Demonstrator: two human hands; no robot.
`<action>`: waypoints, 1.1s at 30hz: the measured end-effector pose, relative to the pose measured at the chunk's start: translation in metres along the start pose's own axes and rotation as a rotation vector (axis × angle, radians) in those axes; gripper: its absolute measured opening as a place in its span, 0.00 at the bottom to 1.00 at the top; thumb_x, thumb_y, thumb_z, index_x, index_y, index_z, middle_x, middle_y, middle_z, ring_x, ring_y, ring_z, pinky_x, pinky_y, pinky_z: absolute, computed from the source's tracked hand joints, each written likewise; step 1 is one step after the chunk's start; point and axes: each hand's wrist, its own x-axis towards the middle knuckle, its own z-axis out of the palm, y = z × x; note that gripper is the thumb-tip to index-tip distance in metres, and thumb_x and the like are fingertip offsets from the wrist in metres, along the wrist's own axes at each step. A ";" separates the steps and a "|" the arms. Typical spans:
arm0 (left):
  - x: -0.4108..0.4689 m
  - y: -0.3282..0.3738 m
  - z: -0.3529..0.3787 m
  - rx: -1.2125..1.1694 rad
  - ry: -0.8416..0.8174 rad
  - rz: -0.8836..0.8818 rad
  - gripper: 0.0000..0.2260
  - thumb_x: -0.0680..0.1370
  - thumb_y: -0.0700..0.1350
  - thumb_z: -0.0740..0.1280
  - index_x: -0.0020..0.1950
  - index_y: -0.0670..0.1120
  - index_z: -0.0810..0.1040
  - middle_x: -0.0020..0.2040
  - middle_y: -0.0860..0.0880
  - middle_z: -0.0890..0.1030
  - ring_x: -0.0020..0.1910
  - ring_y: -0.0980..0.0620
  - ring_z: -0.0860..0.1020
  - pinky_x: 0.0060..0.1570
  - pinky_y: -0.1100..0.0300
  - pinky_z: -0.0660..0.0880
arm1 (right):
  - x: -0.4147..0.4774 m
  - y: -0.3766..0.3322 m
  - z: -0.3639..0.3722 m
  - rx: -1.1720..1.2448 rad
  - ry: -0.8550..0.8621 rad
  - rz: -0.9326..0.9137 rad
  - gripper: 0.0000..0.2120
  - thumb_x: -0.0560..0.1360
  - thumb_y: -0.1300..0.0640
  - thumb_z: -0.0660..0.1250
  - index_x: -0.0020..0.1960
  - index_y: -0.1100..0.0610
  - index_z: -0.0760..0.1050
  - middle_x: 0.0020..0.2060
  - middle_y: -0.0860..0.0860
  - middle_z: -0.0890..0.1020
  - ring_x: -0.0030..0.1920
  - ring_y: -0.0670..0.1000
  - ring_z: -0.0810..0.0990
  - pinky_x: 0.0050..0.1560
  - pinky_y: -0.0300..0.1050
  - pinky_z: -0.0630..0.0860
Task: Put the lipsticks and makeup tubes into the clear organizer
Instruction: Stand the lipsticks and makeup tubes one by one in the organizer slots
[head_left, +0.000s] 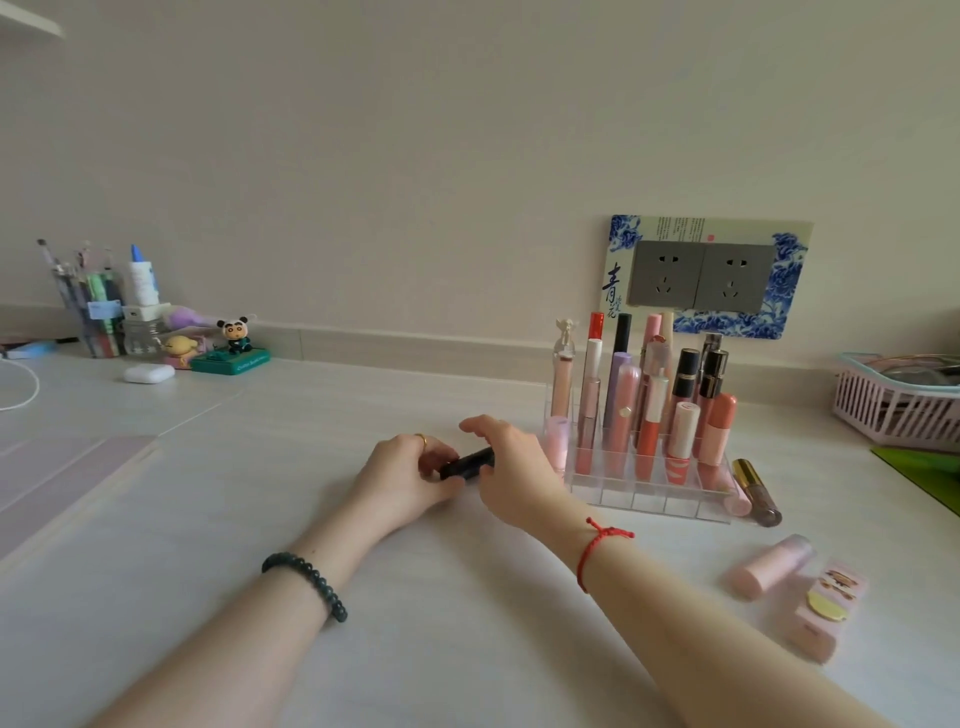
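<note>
A black lipstick tube (467, 464) lies level just above the desk, held at both ends. My left hand (408, 475) grips its left end and my right hand (511, 462) pinches its right end. Just right of my hands stands the clear organizer (649, 491), its back rows filled with several upright lipsticks and tubes, its front row empty. A gold-capped gloss tube (757, 491) lies by the organizer's right side. A pink tube (771, 566) and a pink box (826, 608) lie on the desk at the lower right.
A pink basket (893, 410) sits at the far right edge. Sockets (701, 275) are on the wall behind the organizer. At the far left stand a pen holder (91, 312), small figurines (234, 338) and a white earbud case (149, 373).
</note>
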 end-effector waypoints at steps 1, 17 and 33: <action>0.001 -0.001 -0.001 -0.016 0.009 0.005 0.10 0.69 0.44 0.70 0.50 0.50 0.80 0.42 0.54 0.80 0.44 0.56 0.77 0.39 0.74 0.68 | 0.001 0.001 0.003 -0.017 -0.004 -0.006 0.27 0.72 0.71 0.56 0.69 0.55 0.64 0.65 0.56 0.71 0.66 0.55 0.69 0.61 0.43 0.67; -0.002 0.023 -0.017 -0.632 0.235 0.024 0.08 0.68 0.42 0.74 0.42 0.53 0.80 0.40 0.54 0.83 0.38 0.60 0.82 0.44 0.67 0.75 | -0.007 -0.003 -0.005 0.290 0.206 -0.085 0.14 0.73 0.58 0.66 0.58 0.51 0.73 0.43 0.50 0.83 0.42 0.46 0.81 0.44 0.24 0.69; -0.013 0.090 0.042 -0.699 0.089 0.295 0.10 0.77 0.38 0.62 0.50 0.52 0.78 0.39 0.45 0.84 0.43 0.50 0.81 0.42 0.71 0.75 | -0.045 0.046 -0.078 0.431 0.455 -0.153 0.20 0.71 0.66 0.68 0.57 0.48 0.69 0.43 0.50 0.82 0.42 0.43 0.82 0.42 0.32 0.78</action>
